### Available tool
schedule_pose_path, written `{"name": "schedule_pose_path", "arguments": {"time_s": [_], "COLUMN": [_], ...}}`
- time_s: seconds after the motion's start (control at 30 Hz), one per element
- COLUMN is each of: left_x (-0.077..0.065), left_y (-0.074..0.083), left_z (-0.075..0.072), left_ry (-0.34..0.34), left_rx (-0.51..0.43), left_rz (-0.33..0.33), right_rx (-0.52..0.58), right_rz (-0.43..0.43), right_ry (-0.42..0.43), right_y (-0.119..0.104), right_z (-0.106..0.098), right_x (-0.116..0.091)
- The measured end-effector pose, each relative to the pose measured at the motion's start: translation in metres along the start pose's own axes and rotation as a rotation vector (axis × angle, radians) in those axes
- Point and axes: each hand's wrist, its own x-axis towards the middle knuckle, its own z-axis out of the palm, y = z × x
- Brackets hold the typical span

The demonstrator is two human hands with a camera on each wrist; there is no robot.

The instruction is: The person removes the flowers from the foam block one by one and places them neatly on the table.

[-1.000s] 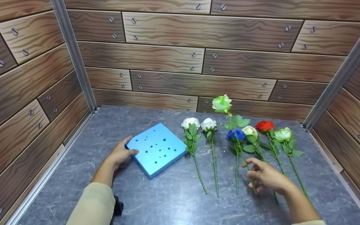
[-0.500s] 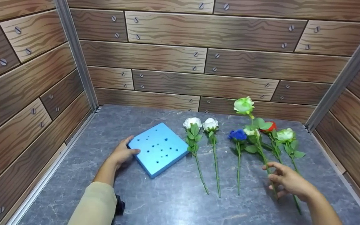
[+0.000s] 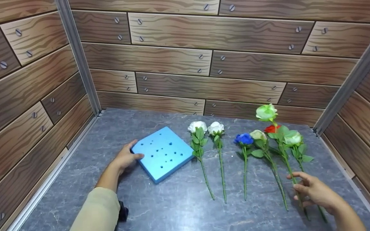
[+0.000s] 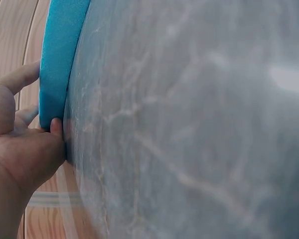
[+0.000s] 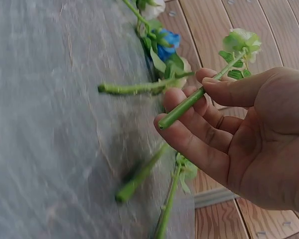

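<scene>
My right hand (image 3: 320, 192) pinches the stem of a green-white rose (image 3: 266, 112) between thumb and fingers. Its bloom is raised above the flowers lying behind it, and in the right wrist view the cut stem end (image 5: 175, 115) sticks out past the fingers. My left hand (image 3: 124, 158) grips the left corner of a square blue foam block (image 3: 149, 165) with several holes in its top. The thumb lies on top; the left wrist view shows other fingers against the edge of the block (image 4: 60, 64). That block lies flat on the grey tabletop.
Two white roses (image 3: 216, 128) lie right of the block. Further right are a blue flower (image 3: 244, 139), a cream rose (image 3: 258, 135), a red rose (image 3: 271, 129) partly covered by the held rose, and a pale green rose (image 3: 293, 138). Wood-patterned walls (image 3: 172, 57) enclose the table.
My right hand has carried the green-white rose to the right, from above the blue flower to near the red and pale green roses. The left hand and block stay put.
</scene>
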Motion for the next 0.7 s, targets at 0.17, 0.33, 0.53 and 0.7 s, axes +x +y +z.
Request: {"name": "schedule_pose_path", "arguments": {"time_s": [0.17, 0.33, 0.53, 0.7], "left_x": [0.000, 0.001, 0.000, 0.000], "left_y": [0.000, 0.000, 0.000, 0.000], "left_z": [0.001, 0.001, 0.000, 0.000], "left_ry": [0.001, 0.000, -0.009, -0.012], "left_rx": [-0.001, -0.005, -0.002, -0.008], "left_rz": [0.007, 0.013, 0.026, 0.019], "right_rx": [-0.015, -0.007, 0.023, 0.042], "right_rz": [0.006, 0.017, 0.068, 0.105], "right_ry": [0.017, 0.017, 0.045, 0.065], "right_y": [0.011, 0.023, 0.036, 0.048], "right_z": [-0.009, -0.021, -0.033, -0.039], "right_x": [-0.008, -0.018, -0.025, -0.031]}}
